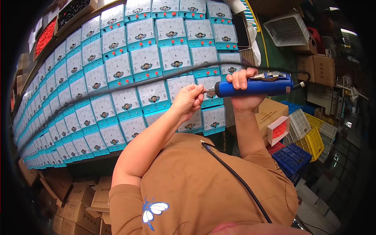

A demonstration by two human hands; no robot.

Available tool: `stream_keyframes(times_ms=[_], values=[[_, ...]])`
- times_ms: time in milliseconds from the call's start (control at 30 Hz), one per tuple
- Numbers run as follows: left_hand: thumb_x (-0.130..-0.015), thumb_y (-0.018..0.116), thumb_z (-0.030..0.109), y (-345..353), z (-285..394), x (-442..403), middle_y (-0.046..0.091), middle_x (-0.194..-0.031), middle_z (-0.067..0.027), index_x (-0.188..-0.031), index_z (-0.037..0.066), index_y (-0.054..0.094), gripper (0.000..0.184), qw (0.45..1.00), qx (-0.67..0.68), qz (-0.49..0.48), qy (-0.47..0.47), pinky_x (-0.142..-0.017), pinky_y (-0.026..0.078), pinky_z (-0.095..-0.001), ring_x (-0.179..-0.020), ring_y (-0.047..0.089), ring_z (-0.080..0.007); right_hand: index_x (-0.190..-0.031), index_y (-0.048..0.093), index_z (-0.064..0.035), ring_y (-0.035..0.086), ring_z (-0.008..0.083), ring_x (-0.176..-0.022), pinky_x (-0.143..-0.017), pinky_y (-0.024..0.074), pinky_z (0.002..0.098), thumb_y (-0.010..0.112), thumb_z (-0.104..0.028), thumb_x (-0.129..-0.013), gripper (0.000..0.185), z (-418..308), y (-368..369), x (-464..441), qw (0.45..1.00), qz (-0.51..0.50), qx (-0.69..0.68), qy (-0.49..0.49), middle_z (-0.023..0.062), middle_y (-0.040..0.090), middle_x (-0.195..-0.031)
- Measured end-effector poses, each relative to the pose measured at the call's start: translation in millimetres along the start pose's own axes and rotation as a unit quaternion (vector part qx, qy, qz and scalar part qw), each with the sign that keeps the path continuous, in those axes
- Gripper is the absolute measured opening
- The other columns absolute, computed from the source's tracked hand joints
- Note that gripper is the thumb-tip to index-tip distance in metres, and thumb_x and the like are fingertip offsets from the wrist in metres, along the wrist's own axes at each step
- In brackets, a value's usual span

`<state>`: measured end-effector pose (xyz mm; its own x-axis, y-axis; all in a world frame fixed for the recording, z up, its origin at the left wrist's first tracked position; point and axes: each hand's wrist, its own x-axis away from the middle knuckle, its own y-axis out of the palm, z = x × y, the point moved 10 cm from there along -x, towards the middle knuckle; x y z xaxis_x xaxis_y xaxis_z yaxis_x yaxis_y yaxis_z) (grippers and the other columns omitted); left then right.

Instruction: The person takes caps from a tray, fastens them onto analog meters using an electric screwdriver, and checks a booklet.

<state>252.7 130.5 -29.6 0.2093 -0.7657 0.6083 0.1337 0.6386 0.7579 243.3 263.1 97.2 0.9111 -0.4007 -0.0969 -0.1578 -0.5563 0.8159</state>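
My right hand (246,89) is wrapped around a blue electric screwdriver (256,87), held level with its metal nose pointing left. At that nose, the thumb and finger of my left hand (188,101) pinch together by the bit tip; whatever small thing is between them is too hidden to name. Below both hands are rows of panel meters (150,94) with white dial faces and teal bases. Many of the meters at the far side carry red terminal caps (148,75), while nearer ones show bare metal posts.
A black cable (156,77) arcs over the meters from the screwdriver's rear. Boxes of red caps (45,39) and black parts (72,12) stand at the upper left. To the right are a carton (270,111), a small box of red pieces (279,130) and plastic crates (291,158). Cartons (80,213) are stacked lower left.
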Motion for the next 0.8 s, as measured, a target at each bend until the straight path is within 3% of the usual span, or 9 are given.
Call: stream_keyframes(times_ms=[67, 100, 200, 233, 367, 500, 600, 667, 800], values=[[-0.094, 0.054, 0.019, -8, -8, -2, 0.052, -0.061, -0.0008, -0.087, 0.006, 0.051, 0.016, 1.000, 0.005, -0.021, -0.022, -0.035, 0.023, -0.0171, -0.041, 0.036, -0.0036, -0.094, 0.056, -0.0061, 0.051, 0.0196, -0.062, -0.075, 0.0395, 0.0366, 0.040, -0.052, -0.089, 0.049, 1, -5, 4, 1.000, 0.019, 0.002, -0.004, 0.0068, 0.054, -0.063], [-0.095, 0.052, 0.018, -6, -8, 2, 0.054, -0.066, -0.0020, -0.091, 0.003, 0.052, 0.015, 0.999, 0.013, -0.035, -0.021, -0.038, 0.029, -0.0176, -0.046, 0.041, -0.0047, -0.094, 0.056, -0.0060, 0.052, 0.0200, -0.062, -0.076, 0.0393, 0.0368, 0.039, -0.051, -0.089, 0.048, 1, -4, 6, 1.000, 0.018, 0.013, -0.006, 0.0073, 0.054, -0.063], [-0.097, 0.048, 0.017, -16, 5, -2, 0.057, -0.072, -0.0030, -0.101, 0.001, 0.056, 0.019, 0.996, -0.054, 0.059, 0.040, -0.041, 0.036, -0.0178, -0.051, 0.048, -0.0062, -0.094, 0.056, -0.0056, 0.053, 0.0212, -0.063, -0.077, 0.0393, 0.0370, 0.039, -0.051, -0.088, 0.049, -13, -19, 6, 0.993, 0.048, 0.088, -0.061, 0.0081, 0.054, -0.063], [-0.097, 0.045, 0.012, -26, 9, -3, 0.058, -0.077, -0.0054, -0.106, -0.002, 0.056, 0.021, 0.994, -0.071, 0.059, 0.053, -0.044, 0.041, -0.0178, -0.056, 0.051, -0.0074, -0.096, 0.058, -0.0053, 0.053, 0.0224, -0.068, -0.080, 0.0388, 0.0374, 0.040, -0.044, -0.088, 0.044, -26, -21, 5, 0.988, 0.044, 0.111, -0.096, 0.0094, 0.055, -0.067], [-0.097, 0.047, 0.017, -37, 12, 4, 0.059, -0.073, -0.0083, -0.098, -0.001, 0.051, 0.019, 0.993, -0.082, 0.068, 0.057, -0.041, 0.038, -0.0177, -0.051, 0.049, -0.0072, -0.096, 0.058, -0.0041, 0.054, 0.0226, -0.064, -0.075, 0.0411, 0.0371, 0.039, -0.048, -0.087, 0.048, -74, -52, 14, 0.940, 0.110, 0.243, -0.215, 0.0113, 0.056, -0.065], [-0.095, 0.051, 0.018, -27, 0, 11, 0.058, -0.068, -0.0009, -0.089, 0.002, 0.058, 0.018, 0.994, -0.102, 0.032, 0.010, -0.039, 0.034, -0.0163, -0.046, 0.045, -0.0038, -0.096, 0.057, -0.0033, 0.054, 0.0227, -0.062, -0.072, 0.0425, 0.0359, 0.039, -0.052, -0.086, 0.053, -89, -76, 21, 0.918, 0.142, 0.280, -0.243, 0.0119, 0.056, -0.064], [-0.094, 0.054, 0.019, -30, -5, 10, 0.056, -0.066, 0.0010, -0.093, 0.004, 0.060, 0.016, 0.990, -0.129, 0.057, 0.010, -0.041, 0.033, -0.0153, -0.048, 0.044, -0.0027, -0.095, 0.057, -0.0032, 0.054, 0.0233, -0.062, -0.071, 0.0431, 0.0361, 0.039, -0.052, -0.086, 0.053, -90, -87, 24, 0.919, 0.153, 0.276, -0.234, 0.0127, 0.057, -0.065], [-0.095, 0.053, 0.020, -30, -7, 9, 0.049, -0.065, 0.0065, -0.109, 0.005, 0.064, 0.023, 0.987, -0.150, 0.055, 0.001, -0.044, 0.027, -0.0159, -0.051, 0.036, -0.0014, -0.095, 0.057, -0.0030, 0.055, 0.0234, -0.062, -0.071, 0.0433, 0.0365, 0.039, -0.053, -0.087, 0.054, -90, -94, 26, 0.914, 0.160, 0.283, -0.241, 0.0132, 0.057, -0.065], [-0.092, 0.056, 0.021, -23, 0, 10, 0.047, -0.065, 0.0069, -0.108, 0.005, 0.064, 0.024, 0.982, -0.184, 0.039, 0.026, -0.048, 0.029, -0.0165, -0.053, 0.036, -0.0018, -0.092, 0.055, -0.0024, 0.055, 0.0241, -0.061, -0.068, 0.0449, 0.0364, 0.041, -0.053, -0.085, 0.053, -86, -103, 26, 0.913, 0.168, 0.269, -0.257, 0.0136, 0.057, -0.066]])
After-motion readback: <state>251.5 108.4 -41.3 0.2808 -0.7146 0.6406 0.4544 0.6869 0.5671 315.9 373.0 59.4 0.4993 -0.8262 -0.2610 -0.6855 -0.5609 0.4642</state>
